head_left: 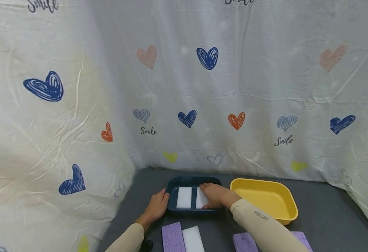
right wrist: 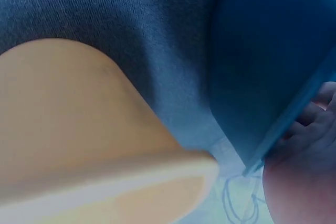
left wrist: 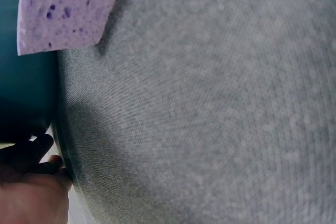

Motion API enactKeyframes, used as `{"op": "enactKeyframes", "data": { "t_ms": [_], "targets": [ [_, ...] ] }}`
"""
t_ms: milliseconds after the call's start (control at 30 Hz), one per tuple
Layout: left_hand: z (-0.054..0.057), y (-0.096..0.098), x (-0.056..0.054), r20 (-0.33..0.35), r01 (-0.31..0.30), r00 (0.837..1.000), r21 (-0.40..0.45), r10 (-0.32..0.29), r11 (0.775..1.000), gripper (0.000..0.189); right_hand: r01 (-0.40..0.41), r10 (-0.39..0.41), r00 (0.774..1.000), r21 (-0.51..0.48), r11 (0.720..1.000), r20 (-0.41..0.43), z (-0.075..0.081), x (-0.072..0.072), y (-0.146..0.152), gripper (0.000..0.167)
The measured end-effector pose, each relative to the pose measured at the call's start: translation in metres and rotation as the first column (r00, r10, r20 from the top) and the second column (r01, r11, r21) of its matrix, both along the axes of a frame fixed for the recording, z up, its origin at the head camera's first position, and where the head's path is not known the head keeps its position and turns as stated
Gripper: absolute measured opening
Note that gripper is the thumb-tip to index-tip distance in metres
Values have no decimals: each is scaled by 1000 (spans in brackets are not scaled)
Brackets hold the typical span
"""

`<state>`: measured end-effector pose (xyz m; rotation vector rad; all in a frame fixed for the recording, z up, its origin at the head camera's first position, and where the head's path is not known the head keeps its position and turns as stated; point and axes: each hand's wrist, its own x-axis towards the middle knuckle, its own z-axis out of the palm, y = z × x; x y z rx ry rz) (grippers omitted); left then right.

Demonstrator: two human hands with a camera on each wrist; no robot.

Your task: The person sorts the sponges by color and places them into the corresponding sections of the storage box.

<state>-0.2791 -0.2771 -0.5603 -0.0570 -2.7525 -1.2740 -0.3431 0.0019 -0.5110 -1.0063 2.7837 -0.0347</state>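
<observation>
- A dark teal tray [head_left: 184,211] sits on a grey table [head_left: 319,213], with two smooth white rectangles side by side inside: a left white block [head_left: 184,197], fully seen, and a right white block [head_left: 201,199], partly covered by a hand.
- Just right of the tray is a yellow bin [head_left: 264,196]; the right forearm crosses its near left corner.
- In front of the tray, a speckled purple sponge [head_left: 173,238] lies beside a loose white block [head_left: 194,240]. More purple pieces [head_left: 244,242] show farther right, partly hidden by the right sleeve [head_left: 261,220].
- Behind hangs a pale cloth [head_left: 265,77] printed with hearts and "Smile".
- The right hand [head_left: 214,195] reaches over the tray's rim — fingers curled at the right block's far end, thumb near its near end, holding it.
- The left hand [head_left: 157,205] touches the tray's left end; whether its fingers grip or merely rest there — I cannot tell.
</observation>
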Motion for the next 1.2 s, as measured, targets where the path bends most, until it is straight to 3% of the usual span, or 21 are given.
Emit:
{"op": "enactKeyframes", "data": {
  "t_ms": [500,867,1200],
  "targets": [
    [-2,0,1,-8,-3,1000,-15,3,1000,36,-30,32,999,-45,999,36,22,1,8,94],
    [-3,-1,0,-3,-7,1000,-9,7,1000,36,-43,48,998,-81,996,51,47,14,19,94],
    [-6,-1,-5,-12,-7,1000,-13,7,1000,35,-84,90,995,-114,990,49,59,30,25,95]
  ]
}}
